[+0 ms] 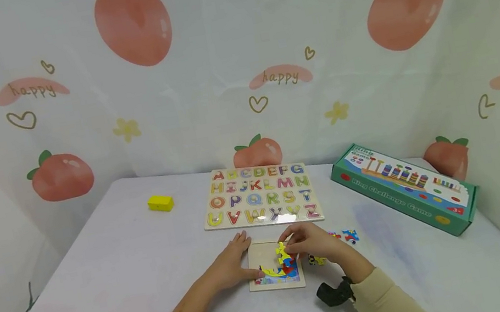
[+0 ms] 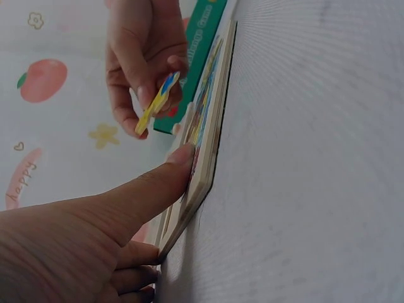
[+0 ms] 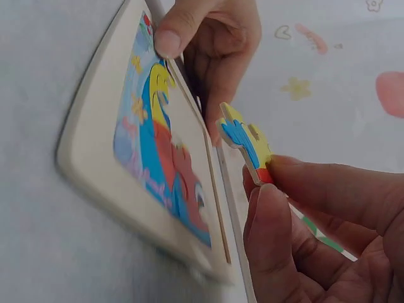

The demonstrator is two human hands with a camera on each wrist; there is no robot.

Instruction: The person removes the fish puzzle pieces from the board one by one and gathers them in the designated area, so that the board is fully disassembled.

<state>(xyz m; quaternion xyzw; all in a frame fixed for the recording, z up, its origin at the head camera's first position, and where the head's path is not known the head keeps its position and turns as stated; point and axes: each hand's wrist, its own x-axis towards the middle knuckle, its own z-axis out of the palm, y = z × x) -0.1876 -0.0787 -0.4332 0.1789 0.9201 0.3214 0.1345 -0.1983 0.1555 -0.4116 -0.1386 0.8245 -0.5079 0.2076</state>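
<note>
A small wooden jigsaw board [image 1: 253,253] lies on the table, partly filled with a colourful picture along its lower and right parts. My left hand [image 1: 226,266] rests at its left side, the straight thumb [image 2: 151,186] pressing on the frame and the other fingers along the outer edge. Above the board, my right hand [image 1: 313,242] pinches a yellow, blue and red jigsaw piece [image 3: 249,145] between thumb and fingers. That piece is tilted and held up off the board in the right wrist view. Loose jigsaw pieces [image 1: 350,236] lie to the right, partly hidden by the right hand.
Behind the jigsaw board lies a wooden alphabet board [image 1: 259,196] with coloured letters. A green game box [image 1: 406,189] is angled at the back right. A yellow block [image 1: 160,203] sits at the back left, before a patterned curtain [image 1: 215,101].
</note>
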